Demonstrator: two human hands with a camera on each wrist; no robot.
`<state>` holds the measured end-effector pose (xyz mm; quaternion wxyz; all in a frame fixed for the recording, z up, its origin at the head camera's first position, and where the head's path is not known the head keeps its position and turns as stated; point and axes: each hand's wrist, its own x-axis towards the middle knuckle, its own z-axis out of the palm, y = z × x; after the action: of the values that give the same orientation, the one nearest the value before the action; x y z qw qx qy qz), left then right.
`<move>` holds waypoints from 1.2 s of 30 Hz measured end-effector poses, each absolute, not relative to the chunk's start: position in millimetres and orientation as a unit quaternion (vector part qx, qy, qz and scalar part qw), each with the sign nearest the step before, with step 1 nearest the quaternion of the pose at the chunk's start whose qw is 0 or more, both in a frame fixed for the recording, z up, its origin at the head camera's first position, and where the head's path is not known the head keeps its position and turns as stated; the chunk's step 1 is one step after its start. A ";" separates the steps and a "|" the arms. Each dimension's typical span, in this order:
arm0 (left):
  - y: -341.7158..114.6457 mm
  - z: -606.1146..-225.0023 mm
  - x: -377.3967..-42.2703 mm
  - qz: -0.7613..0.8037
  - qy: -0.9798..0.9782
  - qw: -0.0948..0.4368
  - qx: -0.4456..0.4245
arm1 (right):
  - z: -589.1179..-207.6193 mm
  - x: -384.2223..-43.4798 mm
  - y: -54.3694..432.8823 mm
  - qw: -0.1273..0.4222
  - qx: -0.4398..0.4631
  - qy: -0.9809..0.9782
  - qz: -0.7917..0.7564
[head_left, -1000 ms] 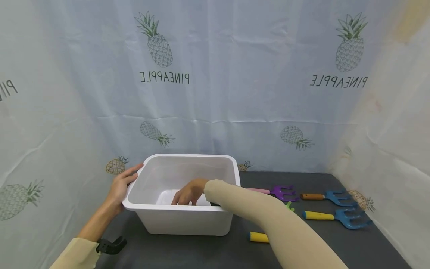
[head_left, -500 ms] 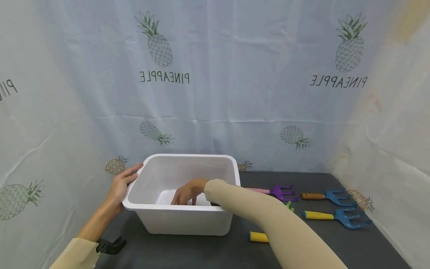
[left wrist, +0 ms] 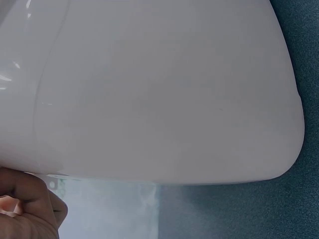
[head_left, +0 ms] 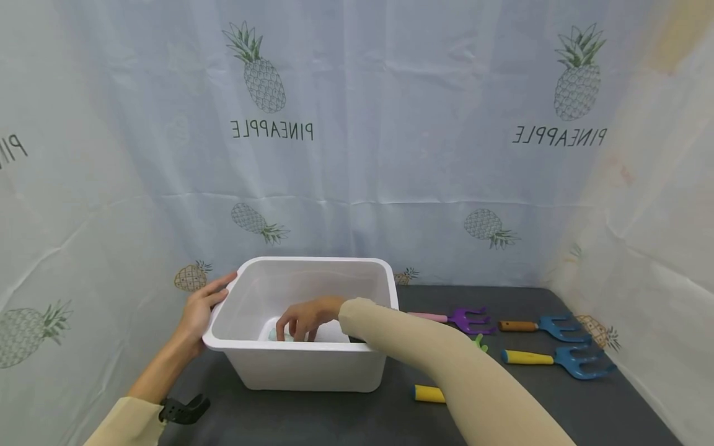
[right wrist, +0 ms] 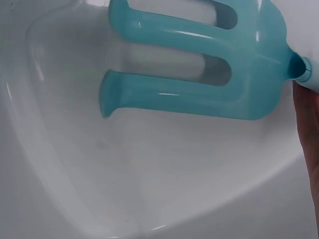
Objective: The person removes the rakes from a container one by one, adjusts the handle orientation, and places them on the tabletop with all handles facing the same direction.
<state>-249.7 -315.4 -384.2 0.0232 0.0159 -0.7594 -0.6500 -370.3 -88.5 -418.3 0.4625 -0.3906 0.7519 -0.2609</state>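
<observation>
A white plastic basin (head_left: 301,367) stands on the dark table. My left hand (head_left: 196,311) grips its left rim, with bent fingers at the edge in the left wrist view. Inside the basin, my right hand (head_left: 308,314) reaches down with curled fingers. A teal hand fork (right wrist: 199,97) lies near the basin floor in the right wrist view, its pale handle (right wrist: 311,77) held at the hand. From the head, only a pale teal bit shows beside the fingers; the basin's front wall hides the rest.
To the right lie a purple fork (head_left: 465,319) with a pink handle, a blue fork with a brown handle (head_left: 519,326) and another with a yellow handle (head_left: 528,357). My right sleeve (head_left: 440,353) partly covers a yellow handle (head_left: 428,394) and a green tip (head_left: 480,342).
My right hand has shifted slightly left and up inside the basin, and a pale teal part now shows by its fingers. The left hand keeps its place on the rim.
</observation>
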 end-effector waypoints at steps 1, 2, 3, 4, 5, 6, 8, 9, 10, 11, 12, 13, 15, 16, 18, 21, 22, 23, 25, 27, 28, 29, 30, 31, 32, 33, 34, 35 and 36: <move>-315.6 -384.2 -249.9 -0.649 -0.760 0.024 0.016 | -417.9 -370.1 -88.3 0.459 -0.395 0.752 -0.262; -315.5 -384.1 -249.9 -0.649 -0.760 0.025 0.017 | -417.5 -370.1 -88.1 0.456 -0.399 0.751 -0.263; -315.5 -384.0 -249.9 -0.649 -0.760 0.026 0.017 | -417.0 -370.2 -88.0 0.455 -0.401 0.750 -0.262; -315.5 -383.9 -249.9 -0.649 -0.760 0.026 0.017 | -416.7 -370.4 -87.8 0.457 -0.404 0.749 -0.260; -315.4 -383.8 -250.0 -0.648 -0.761 0.027 0.017 | -416.2 -370.6 -87.7 0.460 -0.405 0.747 -0.258; -315.4 -383.7 -250.0 -0.648 -0.761 0.027 0.017 | -415.6 -370.9 -87.8 0.462 -0.405 0.746 -0.256; -315.5 -383.7 -250.3 -0.647 -0.762 0.025 0.019 | -414.1 -371.4 -87.9 0.468 -0.401 0.745 -0.255; -315.7 -383.9 -250.5 -0.647 -0.762 0.024 0.020 | -413.2 -371.7 -88.1 0.472 -0.397 0.745 -0.254; -315.7 -383.9 -250.6 -0.646 -0.763 0.023 0.021 | -412.5 -372.1 -88.3 0.475 -0.394 0.745 -0.255; -315.7 -384.0 -250.8 -0.647 -0.762 0.022 0.023 | -412.0 -372.5 -88.5 0.477 -0.389 0.745 -0.258; -315.8 -384.1 -250.9 -0.647 -0.762 0.023 0.025 | -411.7 -373.0 -88.9 0.478 -0.386 0.745 -0.261; -315.8 -384.2 -251.0 -0.646 -0.763 0.023 0.026 | -411.4 -373.3 -89.3 0.479 -0.383 0.745 -0.263; -316.0 -384.5 -251.1 -0.644 -0.764 0.025 0.028 | -410.4 -373.8 -89.7 0.477 -0.381 0.746 -0.264; -316.0 -384.6 -251.1 -0.644 -0.764 0.025 0.028 | -409.6 -374.1 -89.9 0.476 -0.382 0.748 -0.262; -316.1 -385.0 -251.1 -0.642 -0.766 0.025 0.029 | -408.3 -375.0 -90.6 0.469 -0.384 0.753 -0.257; -316.1 -385.5 -251.5 -0.641 -0.766 0.024 0.033 | -402.9 -376.2 -90.1 0.456 -0.388 0.763 -0.243; -316.1 -385.6 -251.7 -0.642 -0.765 0.025 0.034 | -400.7 -376.5 -89.8 0.453 -0.389 0.766 -0.239; -316.0 -385.6 -251.9 -0.642 -0.765 0.026 0.036 | -398.6 -376.7 -89.4 0.450 -0.389 0.769 -0.235; -315.6 -385.4 -252.4 -0.643 -0.765 0.025 0.036 | -393.0 -376.6 -87.6 0.448 -0.394 0.771 -0.226; -315.5 -385.3 -252.9 -0.641 -0.766 0.025 0.035 | -388.9 -377.0 -86.2 0.446 -0.397 0.772 -0.221; -315.5 -385.2 -253.2 -0.641 -0.767 0.025 0.035 | -387.2 -377.3 -85.7 0.444 -0.399 0.771 -0.219; -315.5 -385.2 -253.4 -0.640 -0.767 0.025 0.034 | -385.8 -377.8 -85.4 0.443 -0.401 0.771 -0.219; -315.5 -385.2 -253.4 -0.641 -0.767 0.024 0.034 | -384.3 -378.3 -85.0 0.441 -0.404 0.771 -0.220; -315.5 -385.3 -253.5 -0.640 -0.767 0.023 0.034 | -383.0 -378.7 -84.8 0.439 -0.405 0.771 -0.221; -315.5 -385.4 -253.3 -0.640 -0.768 0.024 0.034 | -381.9 -379.3 -84.7 0.437 -0.405 0.772 -0.223; -315.6 -385.5 -253.2 -0.639 -0.768 0.023 0.034 | -380.7 -379.6 -84.6 0.435 -0.407 0.771 -0.225; -315.5 -385.6 -253.0 -0.639 -0.768 0.023 0.034 | -379.8 -379.8 -84.5 0.434 -0.408 0.770 -0.227; -315.4 -385.8 -252.7 -0.639 -0.768 0.022 0.034 | -378.7 -379.9 -84.4 0.432 -0.409 0.771 -0.228; -315.3 -386.0 -252.5 -0.638 -0.769 0.022 0.035 | -377.5 -379.7 -84.2 0.431 -0.411 0.770 -0.231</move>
<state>-252.5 -315.3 -386.0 0.0221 0.0345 -0.7687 -0.6383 -379.7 -84.2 -377.5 0.4306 -0.4106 0.7699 -0.2305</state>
